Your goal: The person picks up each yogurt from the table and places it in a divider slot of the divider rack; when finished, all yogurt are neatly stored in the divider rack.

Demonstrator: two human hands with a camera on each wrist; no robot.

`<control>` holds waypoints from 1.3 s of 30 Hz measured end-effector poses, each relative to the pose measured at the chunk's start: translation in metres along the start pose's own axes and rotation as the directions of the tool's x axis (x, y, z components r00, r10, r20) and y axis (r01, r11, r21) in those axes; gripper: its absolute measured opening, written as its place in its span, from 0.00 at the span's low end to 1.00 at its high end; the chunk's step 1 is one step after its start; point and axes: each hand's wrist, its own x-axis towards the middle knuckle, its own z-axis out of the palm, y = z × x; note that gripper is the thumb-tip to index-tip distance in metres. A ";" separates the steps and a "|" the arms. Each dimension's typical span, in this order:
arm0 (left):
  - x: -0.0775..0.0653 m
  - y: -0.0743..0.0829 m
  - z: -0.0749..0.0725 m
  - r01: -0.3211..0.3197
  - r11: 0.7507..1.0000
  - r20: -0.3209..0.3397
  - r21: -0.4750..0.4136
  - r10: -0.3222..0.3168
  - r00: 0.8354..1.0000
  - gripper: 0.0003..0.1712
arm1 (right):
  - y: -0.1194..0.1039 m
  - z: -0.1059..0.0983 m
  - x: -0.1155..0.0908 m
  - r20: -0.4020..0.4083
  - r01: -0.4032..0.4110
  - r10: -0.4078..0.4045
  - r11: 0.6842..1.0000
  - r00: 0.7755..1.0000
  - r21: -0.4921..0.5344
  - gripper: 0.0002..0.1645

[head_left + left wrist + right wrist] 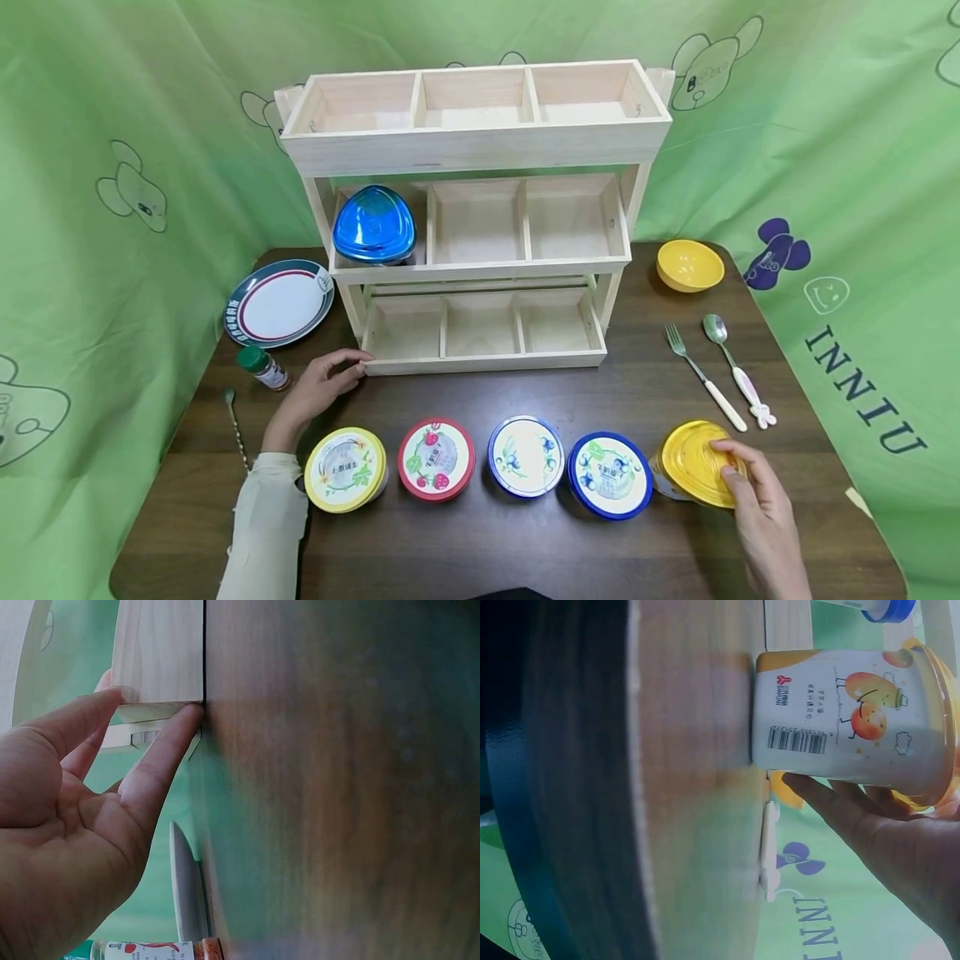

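My left hand (324,383) grips the front left corner of the wooden shelf's bottom tier (480,364). In the left wrist view, fingertips sit at the upper and lower edges of its end. At the right, my right hand (761,500) holds a cup with a yellow lid (697,462). Orange fruit drawings and a barcode show on this cup (840,720) in the right wrist view, where its base is right at the tabletop. Left of it stand cups with a blue lid (610,475), another blue lid (526,457), a red lid (437,460) and a pale yellow lid (345,471).
A blue-lidded container (374,225) sits in the middle tier's left compartment. Plate (280,302), green-capped shaker (264,368) and long-handled spoon (236,425) lie left. On the right are a yellow bowl (690,267), fork (705,379) and rabbit-handled spoon (738,371).
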 end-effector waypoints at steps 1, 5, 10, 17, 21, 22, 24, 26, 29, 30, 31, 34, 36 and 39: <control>0.000 0.000 0.000 0.000 1.000 0.001 -0.004 0.000 1.000 0.20 | 0.000 0.000 0.000 0.002 0.003 -0.003 1.000 1.000 -0.003 0.20; -0.001 -0.001 0.001 0.002 1.000 0.005 -0.013 -0.002 1.000 0.20 | -0.001 -0.004 -0.001 0.028 0.030 -0.031 1.000 0.999 0.005 0.20; -0.001 -0.002 0.001 -0.006 1.000 0.010 -0.022 0.007 1.000 0.20 | -0.008 -0.012 0.003 0.047 0.061 -0.070 0.984 0.996 0.167 0.21; -0.002 -0.002 0.001 -0.009 1.000 0.006 -0.024 0.009 1.000 0.20 | -0.015 -0.017 0.011 -0.016 0.032 -0.029 0.975 0.999 0.219 0.23; -0.001 -0.002 0.001 -0.010 1.000 0.013 -0.019 0.010 1.000 0.19 | -0.019 -0.018 0.015 -0.072 -0.009 0.026 0.975 0.997 0.224 0.25; 0.000 -0.001 0.001 -0.011 1.000 0.014 -0.018 0.011 1.000 0.19 | -0.021 -0.019 0.017 -0.087 -0.009 0.029 0.976 0.996 0.216 0.25; 0.000 0.000 0.000 -0.013 1.000 0.016 -0.014 0.014 1.000 0.19 | -0.024 -0.020 0.021 -0.116 0.000 0.025 0.977 0.993 0.213 0.24; 0.001 0.001 0.000 -0.013 1.000 0.022 -0.013 0.013 1.000 0.19 | -0.027 -0.021 0.025 -0.145 0.013 0.018 0.978 0.989 0.206 0.23; 0.001 0.001 -0.001 -0.008 1.000 0.026 -0.010 0.008 1.000 0.19 | -0.032 -0.020 0.031 -0.167 0.017 0.021 0.974 0.986 0.226 0.22; 0.001 0.001 -0.001 -0.007 1.000 0.026 -0.010 0.007 1.000 0.19 | -0.035 -0.020 0.033 -0.181 0.016 0.027 0.973 0.983 0.232 0.22; 0.001 0.001 -0.001 -0.006 1.000 0.027 -0.010 0.006 1.000 0.19 | -0.037 -0.019 0.035 -0.196 0.016 0.031 0.971 0.980 0.237 0.22; 0.001 0.001 -0.001 -0.008 1.000 0.023 -0.009 0.008 1.000 0.19 | -0.044 -0.015 0.040 -0.244 0.026 0.039 0.966 0.969 0.259 0.22; 0.000 0.001 -0.001 -0.011 1.000 0.020 -0.010 0.011 1.000 0.19 | -0.050 -0.012 0.043 -0.278 0.044 0.038 0.958 0.960 0.284 0.22; 0.000 0.000 -0.001 -0.012 1.000 0.016 -0.012 0.012 1.000 0.19 | -0.056 -0.009 0.047 -0.302 0.079 0.024 0.942 0.953 0.325 0.22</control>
